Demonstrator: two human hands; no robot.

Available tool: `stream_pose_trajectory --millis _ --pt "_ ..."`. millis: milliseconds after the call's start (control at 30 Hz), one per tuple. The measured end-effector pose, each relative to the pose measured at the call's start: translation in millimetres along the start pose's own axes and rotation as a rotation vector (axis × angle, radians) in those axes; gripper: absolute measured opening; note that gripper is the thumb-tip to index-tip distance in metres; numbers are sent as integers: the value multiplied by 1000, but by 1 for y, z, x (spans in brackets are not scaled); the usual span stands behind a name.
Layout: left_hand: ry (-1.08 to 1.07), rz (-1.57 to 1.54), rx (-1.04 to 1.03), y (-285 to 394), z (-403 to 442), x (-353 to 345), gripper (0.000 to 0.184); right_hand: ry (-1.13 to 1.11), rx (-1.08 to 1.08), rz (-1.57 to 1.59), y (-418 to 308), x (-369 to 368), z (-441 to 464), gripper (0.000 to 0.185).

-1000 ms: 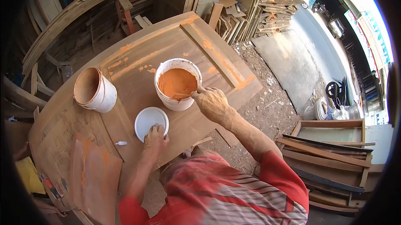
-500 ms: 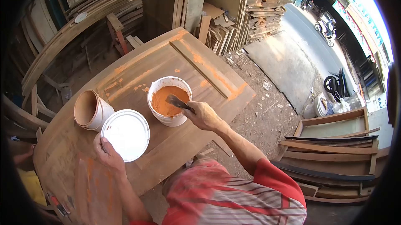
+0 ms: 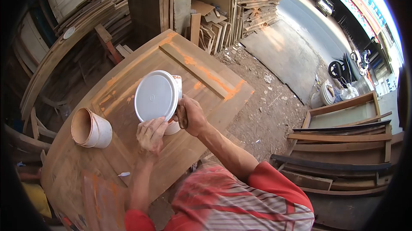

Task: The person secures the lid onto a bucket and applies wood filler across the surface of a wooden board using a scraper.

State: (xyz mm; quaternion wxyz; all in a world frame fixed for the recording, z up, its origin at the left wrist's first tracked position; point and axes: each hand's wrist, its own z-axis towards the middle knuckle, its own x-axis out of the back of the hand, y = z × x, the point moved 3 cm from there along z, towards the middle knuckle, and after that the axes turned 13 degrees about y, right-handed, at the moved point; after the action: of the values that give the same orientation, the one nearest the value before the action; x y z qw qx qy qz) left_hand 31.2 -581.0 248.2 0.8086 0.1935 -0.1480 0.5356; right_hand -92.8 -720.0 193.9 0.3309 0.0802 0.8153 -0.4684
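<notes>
My left hand grips the lower edge of a round white lid. The lid is tilted and covers most of the white bucket from view, so the orange filler inside is hidden. Beside the lid's right edge, my right hand is closed around the brown handle of a putty knife; its blade is out of sight behind the lid. Whether the lid touches the bucket I cannot tell. An open container with a stained inside stands to the left on the wooden panel, which bears orange patches.
A small white object lies on the panel near my left forearm. Stacked boards stand at the back, and wooden frames lie on the right. Curved wooden strips run along the left. Another person's yellow clothing shows lower left.
My left hand has brought the lid right and up from beside the bucket to over it, its other face now showing. The putty knife's blade has gone out of view. My view has shifted slightly.
</notes>
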Motion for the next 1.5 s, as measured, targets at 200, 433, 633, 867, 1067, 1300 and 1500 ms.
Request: stream_pose_trajectory --millis 200,433,633,867,1067,1300,1500 --pt "-47 -33 23 -20 -23 -20 35 268 217 -301 -11 5 3 41" --pt "-106 -16 47 -26 -31 -33 25 318 330 -431 -5 17 17 39" --pt "-112 -48 109 -34 -27 -36 27 345 454 -669 -4 25 29 35" --pt "-120 -87 132 -32 -31 -27 22 369 437 -874 0 30 20 57" --pt "-191 -136 196 -35 -33 -22 24 354 400 -915 -5 25 10 60" --pt "-83 133 439 -74 -30 -38 52 308 374 -749 -1 26 28 38" --pt "-368 156 713 -106 -29 -67 75 337 329 -703 -4 20 25 34"
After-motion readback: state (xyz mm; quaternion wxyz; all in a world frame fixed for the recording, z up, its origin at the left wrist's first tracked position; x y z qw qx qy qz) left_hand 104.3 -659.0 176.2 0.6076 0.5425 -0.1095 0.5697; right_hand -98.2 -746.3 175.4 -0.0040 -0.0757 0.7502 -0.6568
